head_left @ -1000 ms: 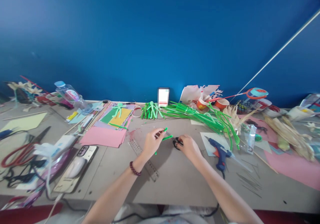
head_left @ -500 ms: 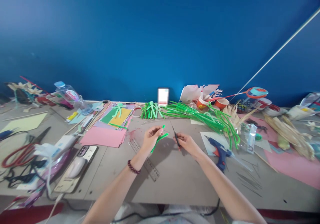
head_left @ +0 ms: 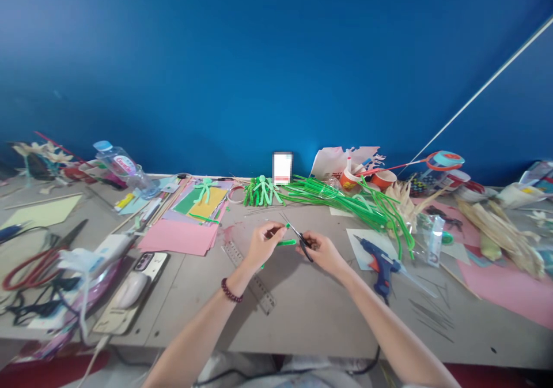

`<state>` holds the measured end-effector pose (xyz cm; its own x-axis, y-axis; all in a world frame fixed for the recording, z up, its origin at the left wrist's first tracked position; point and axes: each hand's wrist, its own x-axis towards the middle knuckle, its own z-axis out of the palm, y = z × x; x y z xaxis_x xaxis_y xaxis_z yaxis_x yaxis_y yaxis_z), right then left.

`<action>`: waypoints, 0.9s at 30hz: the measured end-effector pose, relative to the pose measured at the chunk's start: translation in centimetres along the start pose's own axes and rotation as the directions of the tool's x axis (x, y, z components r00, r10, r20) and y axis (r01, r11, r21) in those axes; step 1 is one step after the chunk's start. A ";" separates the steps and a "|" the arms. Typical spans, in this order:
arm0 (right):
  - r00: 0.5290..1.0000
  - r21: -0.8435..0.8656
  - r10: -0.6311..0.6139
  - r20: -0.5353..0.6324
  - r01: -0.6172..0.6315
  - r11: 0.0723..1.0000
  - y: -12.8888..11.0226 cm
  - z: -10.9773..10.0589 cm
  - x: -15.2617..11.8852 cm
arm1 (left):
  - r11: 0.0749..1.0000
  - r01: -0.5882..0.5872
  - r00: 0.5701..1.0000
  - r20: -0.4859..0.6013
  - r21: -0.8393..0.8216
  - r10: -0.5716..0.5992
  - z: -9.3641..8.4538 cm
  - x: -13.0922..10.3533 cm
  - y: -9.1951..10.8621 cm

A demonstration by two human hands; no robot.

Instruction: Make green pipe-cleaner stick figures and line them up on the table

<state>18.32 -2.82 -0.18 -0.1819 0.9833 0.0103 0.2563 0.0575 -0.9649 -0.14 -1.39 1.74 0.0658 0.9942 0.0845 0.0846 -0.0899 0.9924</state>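
Between the fingertips of my left hand (head_left: 265,241) is pinched a bent green pipe cleaner (head_left: 286,243), one end of it sticking out to the right. My right hand (head_left: 320,251) grips a small pair of scissors (head_left: 295,230) by the handles. Their blades are parted and reach up and left to the pipe cleaner's upper tip beside my left fingers; whether they touch it I cannot tell. Under my left wrist a clear ruler (head_left: 259,293) lies slanted on the table. Behind my hands stand several green pipe-cleaner figures (head_left: 261,191).
A bundle of long green pipe cleaners (head_left: 345,200) lies at the back right, near a blue glue gun (head_left: 380,264). Pink paper sheets (head_left: 179,237), a phone (head_left: 151,264) and large red-handled scissors (head_left: 32,268) lie to the left. A plastic bottle (head_left: 123,163) leans at the back left.
The scissors have moved left and their blades have opened around the area of the pipe cleaner's tip. My left hand has turned slightly, and the pipe cleaner's end now points more level.
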 end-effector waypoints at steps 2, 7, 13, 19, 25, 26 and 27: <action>1.000 -0.060 -0.015 0.019 0.016 0.998 -0.1 -0.1 0.0 | 0.998 -0.036 0.999 0.010 0.052 0.035 0.0 -0.1 0.2; 0.999 -0.225 -0.023 0.033 0.030 0.974 -1.1 -0.4 -0.5 | 0.985 -0.083 0.996 0.039 0.154 0.078 -0.1 -0.2 0.5; 0.996 -0.335 -0.068 0.063 0.086 0.938 -1.7 -0.6 -1.0 | 0.969 -0.119 0.992 0.069 0.217 0.106 -0.1 -0.2 0.3; 0.993 -0.323 -0.068 0.097 0.096 0.941 -1.6 -0.5 -1.2 | 0.939 -0.175 0.984 0.078 0.297 0.159 0.1 -0.5 0.4; 0.993 -0.257 -0.060 0.102 0.084 0.963 -1.2 -0.3 -0.9 | 0.928 -0.201 0.979 0.088 0.314 0.182 0.1 -0.4 0.5; 0.994 -0.238 -0.057 0.093 0.078 0.968 -1.1 -0.2 -0.8 | 0.932 -0.195 0.981 0.077 0.305 0.180 0.0 -0.4 0.5; 0.995 -0.221 -0.054 0.078 0.070 0.973 -0.9 -0.1 -0.7 | 0.937 -0.186 0.982 0.063 0.295 0.176 0.0 -0.3 0.5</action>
<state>18.28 -3.57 0.73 -0.2692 0.9622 0.0416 0.4464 0.1629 -0.8799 -0.08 -1.74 2.17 0.1420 0.9573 0.2517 0.3605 -0.2868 0.8876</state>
